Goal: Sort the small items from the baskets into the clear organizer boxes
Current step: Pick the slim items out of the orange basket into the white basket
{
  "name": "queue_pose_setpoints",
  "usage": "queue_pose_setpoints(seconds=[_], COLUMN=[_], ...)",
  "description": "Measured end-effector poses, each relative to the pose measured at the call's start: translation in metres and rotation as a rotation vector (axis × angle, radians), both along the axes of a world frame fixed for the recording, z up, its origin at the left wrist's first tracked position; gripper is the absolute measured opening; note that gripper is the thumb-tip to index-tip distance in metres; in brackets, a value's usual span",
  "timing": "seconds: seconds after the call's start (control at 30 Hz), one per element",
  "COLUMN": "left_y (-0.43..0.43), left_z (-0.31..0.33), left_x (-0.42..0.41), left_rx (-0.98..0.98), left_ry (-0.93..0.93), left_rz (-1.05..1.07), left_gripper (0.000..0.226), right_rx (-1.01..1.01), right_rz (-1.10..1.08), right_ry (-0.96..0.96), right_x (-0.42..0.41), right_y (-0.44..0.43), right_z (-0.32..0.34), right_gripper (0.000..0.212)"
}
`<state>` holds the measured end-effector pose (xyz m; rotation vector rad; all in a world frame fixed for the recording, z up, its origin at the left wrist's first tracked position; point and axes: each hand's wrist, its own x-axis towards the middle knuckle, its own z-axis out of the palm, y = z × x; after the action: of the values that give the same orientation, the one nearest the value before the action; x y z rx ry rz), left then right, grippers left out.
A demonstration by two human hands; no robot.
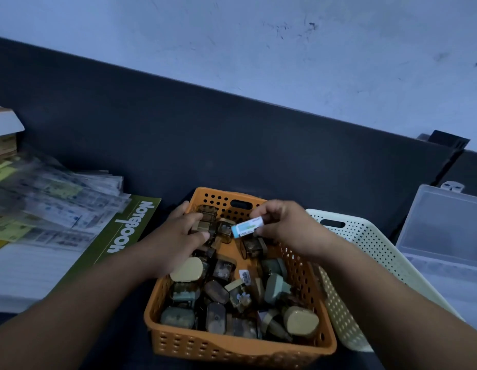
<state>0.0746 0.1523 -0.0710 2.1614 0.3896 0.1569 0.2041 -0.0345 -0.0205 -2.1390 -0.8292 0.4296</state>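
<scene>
Slips worry us: our right hand (282,225) pinches an eraser (247,227) by its end over the orange basket (232,348), left hand (176,236) spread on the cases (216,295); clear box (445,236) sits well apart at the bench's (258,161) right edge.

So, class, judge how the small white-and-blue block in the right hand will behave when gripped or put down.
Probably light: the right hand pinches the block by one end with fingertips alone. It looks box-shaped, so it should not roll. Its printed wrapper may be slippery.
</scene>
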Motion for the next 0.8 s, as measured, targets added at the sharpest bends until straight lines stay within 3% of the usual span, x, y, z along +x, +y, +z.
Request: queue_pose_setpoints(seconds=[0.27,0.37,0.5,0.57,0.63,0.7,0.8], left_y=[-0.002,-0.003,-0.004,-0.004,-0.004,-0.004,-0.005], left_z=[0.002,0.003,0.003,0.003,0.005,0.006,0.006], left_x=[-0.001,0.0,-0.002,-0.002,-0.003,-0.003,-0.003], left_rx=[-0.027,0.009,0.005,0.017,0.023,0.03,0.009], left_ry=[-0.013,-0.001,-0.002,-0.002,0.001,0.003,-0.008], left_rz=[0.01,0.008,0.012,0.009,0.009,0.01,0.015], left_gripper=[0.054,0.055,0.055,0.054,0.054,0.054,0.054], right_rx=[0.223,0.144,-0.1,-0.147,-0.099,-0.077,-0.216], right_rz=[-0.27,-0.422,-0.508,-0.456,-0.309,-0.113,0.206], right_ry=[-0.139,-0.219,-0.341,-0.417,-0.43,-0.35,-0.195], right_x=[0.021,0.028,0.028,0.021,0.005,-0.015,-0.047], right_y=[-0.076,-0.1,-0.108,-0.1,-0.083,-0.062,-0.035], right_z=[0.007,-0.002,-0.012,-0.01,-0.001,0.006,0.013], right_gripper=[0.021,0.018,0.039,0.045,0.038,0.03,0.039])
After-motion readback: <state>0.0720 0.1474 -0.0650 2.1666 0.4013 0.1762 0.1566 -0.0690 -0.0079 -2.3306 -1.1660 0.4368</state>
